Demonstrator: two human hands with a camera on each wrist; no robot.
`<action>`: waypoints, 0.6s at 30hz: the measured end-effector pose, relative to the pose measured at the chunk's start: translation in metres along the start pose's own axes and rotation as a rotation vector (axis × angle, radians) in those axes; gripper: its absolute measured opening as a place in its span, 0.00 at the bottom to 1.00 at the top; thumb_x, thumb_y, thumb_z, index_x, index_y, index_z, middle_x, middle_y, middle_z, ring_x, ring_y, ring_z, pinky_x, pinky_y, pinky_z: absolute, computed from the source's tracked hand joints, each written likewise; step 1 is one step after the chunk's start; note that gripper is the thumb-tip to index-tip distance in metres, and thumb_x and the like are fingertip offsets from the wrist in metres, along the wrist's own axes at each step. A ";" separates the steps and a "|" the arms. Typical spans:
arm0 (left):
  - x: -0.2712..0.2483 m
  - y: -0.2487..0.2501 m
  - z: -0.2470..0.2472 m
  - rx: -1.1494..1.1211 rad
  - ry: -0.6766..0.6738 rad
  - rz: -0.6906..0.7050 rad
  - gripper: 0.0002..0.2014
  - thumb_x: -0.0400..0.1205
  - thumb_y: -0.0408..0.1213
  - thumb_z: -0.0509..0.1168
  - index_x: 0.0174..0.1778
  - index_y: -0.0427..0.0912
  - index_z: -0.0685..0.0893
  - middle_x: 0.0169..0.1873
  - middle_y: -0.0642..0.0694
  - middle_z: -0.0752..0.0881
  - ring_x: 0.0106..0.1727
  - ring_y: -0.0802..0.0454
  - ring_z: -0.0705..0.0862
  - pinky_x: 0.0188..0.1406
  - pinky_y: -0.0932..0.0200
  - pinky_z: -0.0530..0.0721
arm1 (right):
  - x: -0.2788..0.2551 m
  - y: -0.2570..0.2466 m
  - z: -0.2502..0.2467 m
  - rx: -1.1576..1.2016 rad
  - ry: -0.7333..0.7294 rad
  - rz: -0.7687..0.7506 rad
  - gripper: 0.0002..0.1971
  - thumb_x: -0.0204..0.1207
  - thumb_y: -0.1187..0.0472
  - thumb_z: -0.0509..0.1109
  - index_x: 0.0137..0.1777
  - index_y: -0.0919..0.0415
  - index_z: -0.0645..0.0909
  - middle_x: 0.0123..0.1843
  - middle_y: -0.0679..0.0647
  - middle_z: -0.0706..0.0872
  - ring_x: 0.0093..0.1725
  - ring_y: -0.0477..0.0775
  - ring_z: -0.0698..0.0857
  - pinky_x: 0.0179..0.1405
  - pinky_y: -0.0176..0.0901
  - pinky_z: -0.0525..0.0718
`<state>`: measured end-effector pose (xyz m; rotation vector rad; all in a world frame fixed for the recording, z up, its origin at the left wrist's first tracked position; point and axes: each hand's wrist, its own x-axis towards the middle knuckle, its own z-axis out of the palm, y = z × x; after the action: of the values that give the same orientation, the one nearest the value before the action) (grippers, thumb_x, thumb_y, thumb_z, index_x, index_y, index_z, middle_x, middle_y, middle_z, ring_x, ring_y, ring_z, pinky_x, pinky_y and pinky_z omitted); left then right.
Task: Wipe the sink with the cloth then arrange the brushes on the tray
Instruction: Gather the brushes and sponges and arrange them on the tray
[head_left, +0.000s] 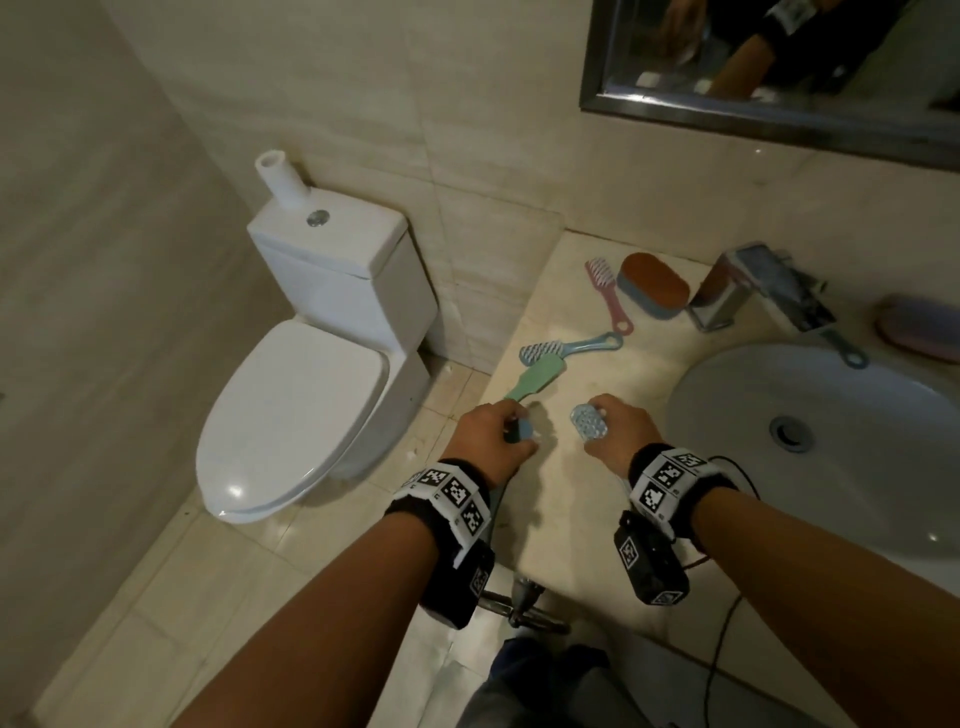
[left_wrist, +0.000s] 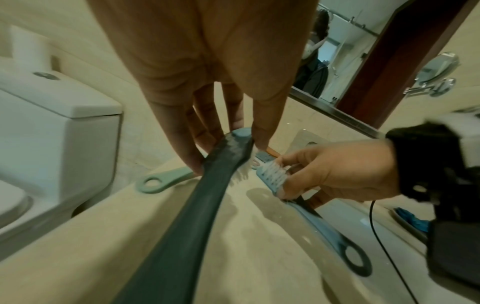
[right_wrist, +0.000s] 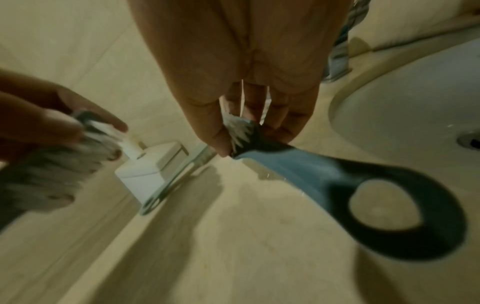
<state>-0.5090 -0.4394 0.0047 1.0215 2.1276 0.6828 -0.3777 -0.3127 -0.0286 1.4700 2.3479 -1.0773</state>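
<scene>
Now both hands hover over the pale, faintly veined stone bench (head_left: 561, 525), each gripping a plastic brush by its head. The left hand (head_left: 488, 441) curls its fingers (left_wrist: 182, 139) round the bristle end of a dark teal brush (left_wrist: 182, 216), whose long smooth handle runs back under the wrist. The right hand (head_left: 618, 431) pinches the head of a blue brush (right_wrist: 306, 170), white bristles splayed between its fingers (right_wrist: 291, 121); the flat handle ends in a wide oval loop. Ahead on the bench lie three more brushes: a mint-green one (head_left: 535, 379) turned flat back up, a light blue one (head_left: 566, 349) with striped bristles just beside it, and a pink one (head_left: 608, 296) further back. An oval scrubber (head_left: 653, 285) with a brown top over a blue base sits near the pink brush, next to a boxy chrome faucet (head_left: 748, 291). The round white ceramic sink (head_left: 779, 519) is set into the bench at the right; a soft purple oval shape (head_left: 919, 325) beyond it is possibly the tray, though blur hides its rim. A glossy white toilet (head_left: 306, 374) stands left of the bench.
</scene>
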 end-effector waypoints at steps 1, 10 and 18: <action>0.003 0.007 0.002 -0.009 -0.016 0.014 0.17 0.74 0.38 0.73 0.58 0.42 0.82 0.53 0.41 0.87 0.53 0.46 0.86 0.56 0.57 0.84 | -0.006 0.001 -0.011 -0.006 0.012 -0.018 0.23 0.73 0.66 0.69 0.69 0.62 0.73 0.66 0.61 0.81 0.65 0.62 0.80 0.62 0.43 0.75; 0.032 0.112 0.059 0.006 -0.199 0.263 0.18 0.76 0.41 0.71 0.61 0.44 0.81 0.56 0.43 0.85 0.56 0.46 0.84 0.52 0.61 0.79 | -0.057 0.057 -0.117 0.085 0.182 0.026 0.31 0.76 0.60 0.71 0.78 0.58 0.66 0.76 0.58 0.75 0.74 0.57 0.74 0.73 0.42 0.68; 0.029 0.225 0.142 0.038 -0.359 0.452 0.14 0.78 0.38 0.67 0.60 0.46 0.80 0.55 0.43 0.84 0.47 0.42 0.86 0.50 0.55 0.85 | -0.109 0.161 -0.191 0.266 0.384 0.183 0.28 0.74 0.60 0.73 0.73 0.56 0.71 0.65 0.60 0.83 0.64 0.59 0.81 0.58 0.37 0.74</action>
<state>-0.3116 -0.2673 0.0599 1.5419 1.6189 0.6096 -0.1462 -0.2252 0.0853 2.1108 2.3049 -1.1822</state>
